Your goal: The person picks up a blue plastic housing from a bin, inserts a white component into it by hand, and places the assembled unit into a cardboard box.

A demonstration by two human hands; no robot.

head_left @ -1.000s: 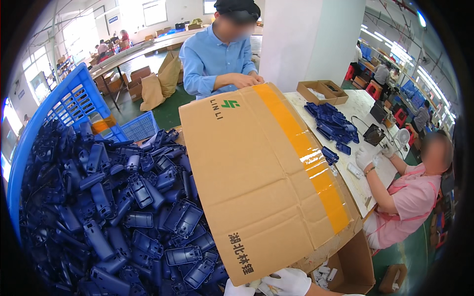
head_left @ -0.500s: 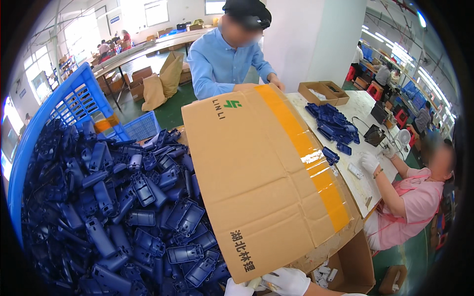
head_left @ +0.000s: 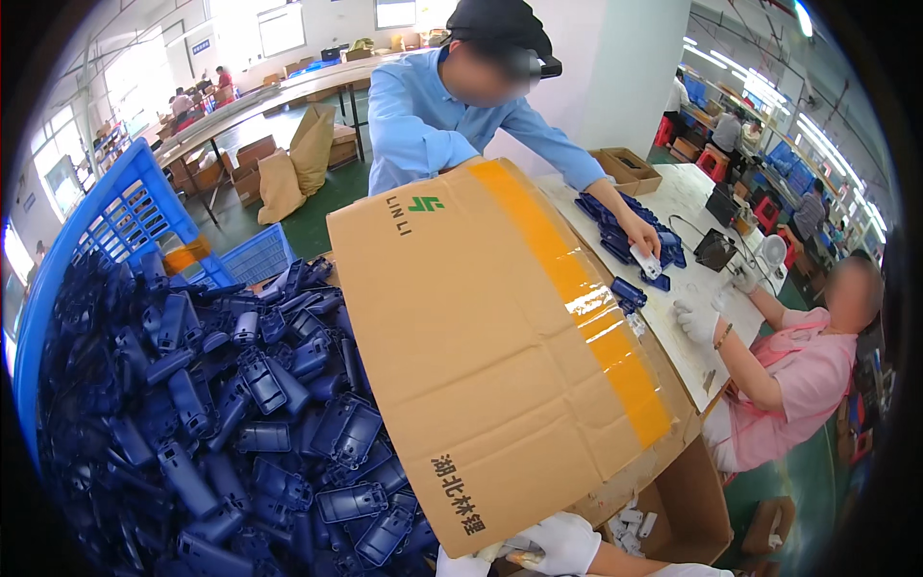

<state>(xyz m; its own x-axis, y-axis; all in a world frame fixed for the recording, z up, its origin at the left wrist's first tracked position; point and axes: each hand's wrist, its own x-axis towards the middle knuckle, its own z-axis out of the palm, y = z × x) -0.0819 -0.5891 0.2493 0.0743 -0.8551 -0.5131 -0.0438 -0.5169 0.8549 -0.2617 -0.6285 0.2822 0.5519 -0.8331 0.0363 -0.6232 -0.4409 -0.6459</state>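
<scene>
A big brown cardboard box (head_left: 500, 346) with an orange tape stripe lies tilted over a blue plastic crate (head_left: 106, 216). The crate is heaped with several dark blue moulded plastic housings (head_left: 250, 413). My right hand (head_left: 553, 540), in a white glove, grips the box's near bottom corner. Only a sliver of my left hand's white glove (head_left: 460, 565) shows at the lower edge under the same corner, and its grip is hidden. Across the box a person in a light blue shirt (head_left: 423, 115) reaches a hand (head_left: 639, 252) onto the table.
To the right is a white worktable (head_left: 687, 197) with a pile of blue parts (head_left: 615, 216), a small open carton (head_left: 630, 168) and a seated person in pink (head_left: 798, 375) wearing white gloves. An open carton (head_left: 687, 510) stands below the table. Long tables and sacks are behind.
The person in blue has taken both hands off the box's far edge and now reaches one hand to the parts on the table. The box stays tilted over the crate.
</scene>
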